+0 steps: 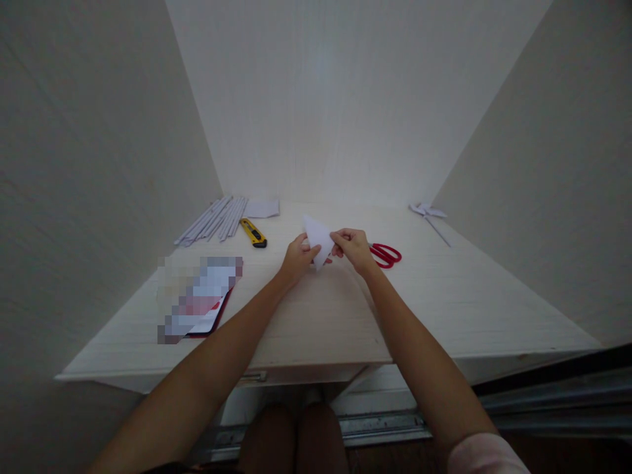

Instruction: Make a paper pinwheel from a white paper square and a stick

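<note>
Between my hands, above the middle of the table, is a piece of white paper folded to a triangle-like shape. My left hand grips its left side, the thumb lying across the front. At its right edge my right hand pinches the paper between thumb and fingers. Just right of that hand lie scissors with red handles; their blades are hidden behind it. Part of the paper's underside is covered by my left fingers.
Several rolled white paper sticks lie at the back left, beside white paper sheets and a yellow box cutter. A partly blurred, tablet-like device rests at left. A paper pinwheel on a stick lies back right. Walls enclose the table.
</note>
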`<state>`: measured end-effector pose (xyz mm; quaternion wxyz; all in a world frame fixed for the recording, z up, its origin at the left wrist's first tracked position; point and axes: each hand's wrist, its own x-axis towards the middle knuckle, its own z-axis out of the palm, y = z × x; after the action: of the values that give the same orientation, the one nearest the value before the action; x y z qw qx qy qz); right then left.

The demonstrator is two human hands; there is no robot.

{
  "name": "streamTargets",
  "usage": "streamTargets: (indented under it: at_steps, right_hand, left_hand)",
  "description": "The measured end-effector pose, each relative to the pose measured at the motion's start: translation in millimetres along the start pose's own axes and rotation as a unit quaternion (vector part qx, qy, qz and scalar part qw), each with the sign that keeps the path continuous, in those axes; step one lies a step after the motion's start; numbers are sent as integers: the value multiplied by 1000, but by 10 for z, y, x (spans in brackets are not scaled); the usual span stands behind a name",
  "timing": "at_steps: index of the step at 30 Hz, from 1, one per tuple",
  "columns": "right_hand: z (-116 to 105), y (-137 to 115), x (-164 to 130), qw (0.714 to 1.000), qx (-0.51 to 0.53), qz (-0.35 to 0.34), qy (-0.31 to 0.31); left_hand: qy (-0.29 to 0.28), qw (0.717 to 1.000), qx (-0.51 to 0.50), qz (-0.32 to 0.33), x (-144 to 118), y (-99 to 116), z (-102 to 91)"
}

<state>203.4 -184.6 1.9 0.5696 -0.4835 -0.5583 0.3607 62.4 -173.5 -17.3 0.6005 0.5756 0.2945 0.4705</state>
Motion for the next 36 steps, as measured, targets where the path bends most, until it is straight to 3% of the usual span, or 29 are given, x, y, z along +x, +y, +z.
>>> streamTargets:
  at_steps: [3,8,11,14,16,24,30,32,36]
  right_hand:
    - [2,-6,5,1000,21,9,4]
    - [-12,-17,10,998,51,34,6]
    - [-40,-9,3,997,43,43,-49]
    - [-71,-17,-16,991,11,42,-124]
    - [-90,-30,-26,992,-5,33,-119]
    - [-105,8,17,997,52,49,-4]
    - [-127,37,54,990,84,18,112]
    - [-122,31,47,990,89,40,99]
    - [-54,31,-1,995,40,78,-52]
  left_hand:
    - [-71,997,10,-12,-14,5,-12]
    - [-67,997,9,-44,-13,30,-13]
    - [-54,997,3,-54,-7,33,-10]
    - [-77,995,19,-56,2,21,-28]
    - [-85,994,34,-61,7,13,-46]
    - [41,999,20,-8,30,-7,-76]
    - [137,990,21,4,60,-26,-127]
    - [152,988,0,6,70,-20,-134]
    - [132,991,4,31,96,-21,-119]
